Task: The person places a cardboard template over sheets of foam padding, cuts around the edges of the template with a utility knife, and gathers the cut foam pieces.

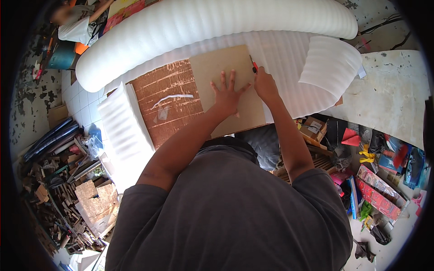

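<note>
My left hand (227, 97) lies spread and flat on a beige board (217, 65), pressing it onto the white foam sheet (289, 58). In my right hand (266, 86) is a red and black utility knife (255, 67), its blade end pointing away from me at the board's right edge. Whether the blade touches the foam is too small to tell. A brown, scratched wooden surface (167, 86) shows left of the board. On it lie a thin white curved strip (174, 96) and a small clear scrap (163, 113).
A thick white foam roll (217, 22) spans the far side. Folded foam flaps sit at the left (124, 117) and right (332, 65). A pale tabletop (389, 90) extends right. Wood scraps (58, 212) pile at lower left, with assorted clutter lower right. Another person (79, 27) is at upper left.
</note>
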Demonstrator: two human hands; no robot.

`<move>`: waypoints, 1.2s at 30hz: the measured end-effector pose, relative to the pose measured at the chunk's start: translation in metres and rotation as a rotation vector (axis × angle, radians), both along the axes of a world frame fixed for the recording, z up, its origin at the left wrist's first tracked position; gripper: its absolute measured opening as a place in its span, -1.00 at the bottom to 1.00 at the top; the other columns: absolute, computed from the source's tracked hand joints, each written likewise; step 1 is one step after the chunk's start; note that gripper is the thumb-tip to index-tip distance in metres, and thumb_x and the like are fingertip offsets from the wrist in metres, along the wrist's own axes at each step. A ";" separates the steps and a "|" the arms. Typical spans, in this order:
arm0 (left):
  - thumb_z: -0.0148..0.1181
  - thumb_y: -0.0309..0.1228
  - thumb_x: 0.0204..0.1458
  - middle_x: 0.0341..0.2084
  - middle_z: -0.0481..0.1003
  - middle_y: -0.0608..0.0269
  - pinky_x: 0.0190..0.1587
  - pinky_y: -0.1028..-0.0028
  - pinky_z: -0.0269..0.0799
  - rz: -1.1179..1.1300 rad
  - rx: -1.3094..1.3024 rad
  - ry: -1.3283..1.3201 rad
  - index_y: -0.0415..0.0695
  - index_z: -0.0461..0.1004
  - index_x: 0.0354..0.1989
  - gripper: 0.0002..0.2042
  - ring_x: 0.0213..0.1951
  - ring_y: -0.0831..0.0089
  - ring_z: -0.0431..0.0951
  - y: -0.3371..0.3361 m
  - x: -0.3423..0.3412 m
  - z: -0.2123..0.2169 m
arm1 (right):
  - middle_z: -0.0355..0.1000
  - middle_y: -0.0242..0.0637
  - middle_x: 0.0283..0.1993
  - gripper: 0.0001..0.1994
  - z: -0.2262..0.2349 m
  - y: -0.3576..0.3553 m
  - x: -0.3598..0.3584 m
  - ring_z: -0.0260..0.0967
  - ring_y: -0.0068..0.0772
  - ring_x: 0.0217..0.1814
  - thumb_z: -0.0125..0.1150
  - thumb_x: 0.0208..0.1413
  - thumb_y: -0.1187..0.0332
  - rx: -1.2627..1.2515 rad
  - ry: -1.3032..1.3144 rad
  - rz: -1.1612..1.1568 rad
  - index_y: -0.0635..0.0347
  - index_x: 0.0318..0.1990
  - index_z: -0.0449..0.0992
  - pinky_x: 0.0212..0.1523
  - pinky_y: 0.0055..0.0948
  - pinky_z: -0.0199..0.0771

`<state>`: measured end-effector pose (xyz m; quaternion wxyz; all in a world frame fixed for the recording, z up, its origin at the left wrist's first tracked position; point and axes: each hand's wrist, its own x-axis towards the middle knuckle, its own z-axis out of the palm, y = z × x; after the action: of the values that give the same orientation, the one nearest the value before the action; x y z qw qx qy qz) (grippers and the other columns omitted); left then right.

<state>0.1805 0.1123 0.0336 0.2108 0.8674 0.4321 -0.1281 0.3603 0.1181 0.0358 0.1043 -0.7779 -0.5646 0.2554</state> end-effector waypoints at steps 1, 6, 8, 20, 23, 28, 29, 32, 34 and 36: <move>0.74 -0.07 -0.58 0.58 -0.48 -0.07 0.24 -0.68 -0.17 0.003 -0.004 -0.001 0.67 0.02 0.51 0.31 0.53 -0.40 -0.47 -0.001 0.000 0.000 | 0.55 0.29 -0.20 -0.77 0.000 -0.005 0.000 0.54 0.38 -0.08 0.00 0.35 0.30 0.005 -0.005 0.009 0.33 -0.07 0.31 -0.05 0.18 0.52; 0.74 -0.07 -0.58 0.58 -0.48 -0.08 0.24 -0.68 -0.16 0.006 -0.010 -0.003 0.70 0.00 0.51 0.32 0.53 -0.41 -0.46 -0.002 0.000 0.002 | 0.55 0.29 -0.23 -0.78 -0.002 -0.029 0.001 0.53 0.40 -0.11 -0.03 0.37 0.31 -0.013 -0.029 0.025 0.33 -0.06 0.29 -0.07 0.21 0.50; 0.74 -0.08 -0.58 0.58 -0.47 -0.08 0.24 -0.68 -0.16 0.009 -0.008 -0.003 0.70 -0.01 0.51 0.32 0.53 -0.41 -0.45 -0.001 0.001 0.002 | 0.53 0.31 -0.26 -0.79 -0.003 -0.039 0.001 0.49 0.44 -0.13 0.04 0.36 0.31 0.010 -0.004 -0.017 0.29 -0.06 0.30 -0.11 0.25 0.45; 0.74 -0.14 -0.53 0.58 -0.52 -0.04 0.26 -0.67 -0.16 0.010 -0.044 0.024 0.70 -0.08 0.52 0.34 0.53 -0.38 -0.49 0.000 0.000 0.006 | 0.53 0.31 -0.31 -0.80 0.012 -0.099 -0.004 0.52 0.45 -0.19 -0.02 0.39 0.30 -0.075 -0.009 -0.016 0.27 -0.06 0.25 -0.18 0.25 0.49; 0.75 -0.15 -0.53 0.58 -0.52 -0.04 0.26 -0.67 -0.16 0.010 -0.042 0.021 0.70 -0.07 0.52 0.34 0.54 -0.38 -0.48 0.000 0.001 0.005 | 0.53 0.30 -0.32 -0.79 0.016 -0.113 -0.006 0.52 0.44 -0.21 -0.02 0.40 0.28 -0.115 -0.016 -0.030 0.27 -0.06 0.24 -0.20 0.26 0.49; 0.75 -0.16 -0.53 0.58 -0.52 -0.04 0.26 -0.67 -0.16 0.009 -0.044 0.023 0.69 -0.06 0.52 0.33 0.54 -0.38 -0.48 0.000 0.001 0.006 | 0.53 0.29 -0.35 -0.79 0.014 -0.135 -0.003 0.52 0.44 -0.21 -0.02 0.40 0.28 -0.113 -0.013 -0.037 0.25 -0.05 0.23 -0.21 0.27 0.49; 0.75 -0.16 -0.54 0.58 -0.52 -0.04 0.26 -0.67 -0.16 0.010 -0.041 0.019 0.68 -0.05 0.52 0.33 0.53 -0.39 -0.47 -0.001 0.001 0.006 | 0.53 0.29 -0.36 -0.79 0.013 -0.139 -0.003 0.52 0.44 -0.22 -0.02 0.40 0.27 -0.123 -0.016 -0.044 0.24 -0.05 0.23 -0.22 0.28 0.49; 0.75 -0.16 -0.54 0.58 -0.51 -0.04 0.26 -0.67 -0.16 0.012 -0.042 0.014 0.68 -0.05 0.52 0.33 0.53 -0.39 -0.47 0.000 0.001 0.004 | 0.53 0.28 -0.38 -0.80 0.012 -0.150 -0.002 0.52 0.44 -0.24 -0.04 0.41 0.28 -0.104 0.001 -0.032 0.24 -0.05 0.21 -0.26 0.27 0.49; 0.74 -0.16 -0.54 0.58 -0.50 -0.05 0.26 -0.68 -0.16 0.008 -0.047 0.009 0.68 -0.05 0.52 0.33 0.53 -0.39 -0.47 0.000 0.001 0.004 | 0.52 0.27 -0.39 -0.80 0.006 -0.159 0.001 0.52 0.44 -0.25 -0.04 0.41 0.29 -0.069 0.001 -0.018 0.24 -0.05 0.21 -0.28 0.28 0.48; 0.74 -0.17 -0.54 0.58 -0.50 -0.04 0.26 -0.68 -0.15 0.014 -0.032 -0.007 0.69 -0.05 0.52 0.33 0.53 -0.39 -0.46 -0.001 0.001 0.004 | 0.52 0.26 -0.40 -0.80 0.004 -0.168 0.002 0.51 0.44 -0.27 -0.04 0.40 0.30 -0.036 0.003 -0.002 0.25 -0.04 0.21 -0.30 0.28 0.47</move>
<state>0.1820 0.1110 0.0374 0.2269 0.8613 0.4354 -0.1305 0.3623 -0.0503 0.0398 0.0916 -0.7799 -0.5589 0.2665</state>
